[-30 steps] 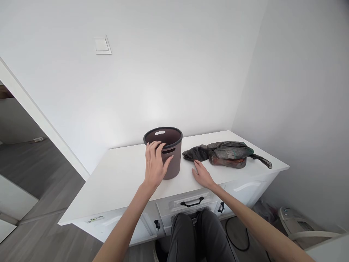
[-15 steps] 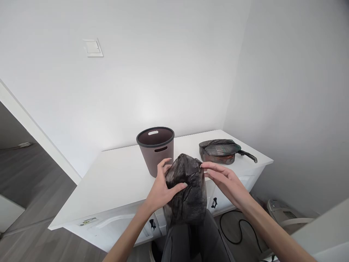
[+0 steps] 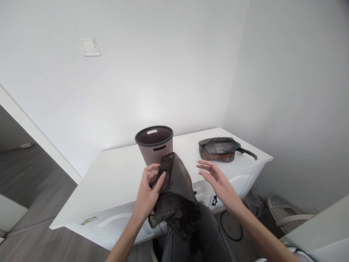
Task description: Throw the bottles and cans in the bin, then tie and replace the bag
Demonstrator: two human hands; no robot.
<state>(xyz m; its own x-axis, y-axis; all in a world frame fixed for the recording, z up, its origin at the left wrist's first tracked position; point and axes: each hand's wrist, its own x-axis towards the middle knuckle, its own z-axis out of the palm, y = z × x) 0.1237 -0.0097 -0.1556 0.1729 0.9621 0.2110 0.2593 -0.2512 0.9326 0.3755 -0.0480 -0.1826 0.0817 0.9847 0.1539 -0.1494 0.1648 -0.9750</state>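
A thin black plastic bag (image 3: 178, 182) hangs crumpled in front of the cabinet, over my knees. My left hand (image 3: 148, 187) pinches its upper left edge between thumb and fingers. To the right of the bag, my right hand (image 3: 214, 176) is raised with its fingers apart, touching nothing. Just behind the bag stands an upright mauve trash bin (image 3: 147, 151) with a dark rim and oval handle holes; the bag covers part of its lower front. Beyond my right hand lies a tied black plastic bag with things inside (image 3: 218, 150).
The white cabinet top (image 3: 109, 182) meets the wall at the back. Below it are doors with black handles (image 3: 214, 200). On the floor at right are a beige appliance (image 3: 282, 211) and a black cable (image 3: 231, 238). A light switch (image 3: 89, 46) is on the wall.
My right hand has let go of the black bag and moved slightly right. My left hand has shifted left with it, and the bag now hangs looser and more unfolded.
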